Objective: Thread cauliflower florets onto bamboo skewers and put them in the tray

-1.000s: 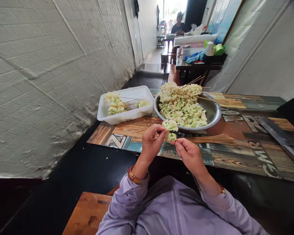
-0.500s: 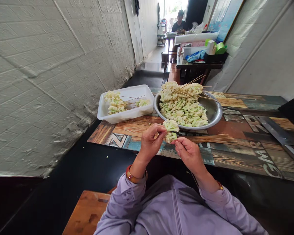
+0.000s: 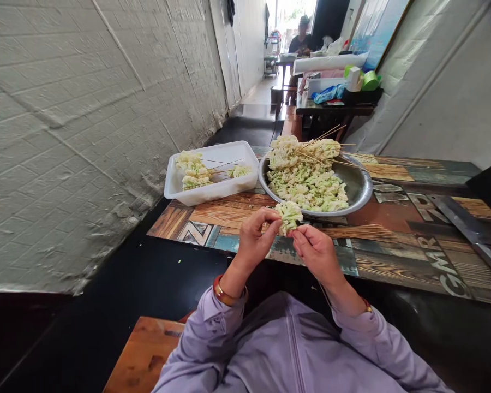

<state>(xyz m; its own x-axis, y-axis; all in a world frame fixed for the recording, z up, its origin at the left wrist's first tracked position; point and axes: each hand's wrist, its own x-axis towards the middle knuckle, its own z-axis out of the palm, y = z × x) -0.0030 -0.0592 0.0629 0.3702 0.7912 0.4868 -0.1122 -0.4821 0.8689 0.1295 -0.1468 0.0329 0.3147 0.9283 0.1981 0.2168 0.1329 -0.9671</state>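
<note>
My left hand (image 3: 258, 234) is closed, thumb and fingers pinching pale green-white cauliflower florets (image 3: 289, 216) in front of the metal bowl. Close by on the right, my right hand (image 3: 316, 246) is closed too, its fingertips against the lower edge of the florets. A thin bamboo skewer (image 3: 324, 296) shows below that palm; the fingers hide most of it. Beyond my hands, the metal bowl (image 3: 362, 201) holds loose cauliflower pieces (image 3: 311, 188), with finished cauliflower skewers (image 3: 285, 150) heaped at its back. Loose bamboo skewers (image 3: 362, 232) lie right of my hands.
Left of the bowl, a white plastic tray (image 3: 229, 191) contains several skewered cauliflower pieces. A cleaver (image 3: 460, 218) rests on the patterned table (image 3: 393, 267) at right. A wooden stool (image 3: 143, 355) is at lower left. Farther back, a person (image 3: 301, 41) sits behind cluttered tables.
The gap between the two cauliflower pieces has closed; they now sit pressed together between my hands. My left hand has shifted slightly right. The view has moved a little.
</note>
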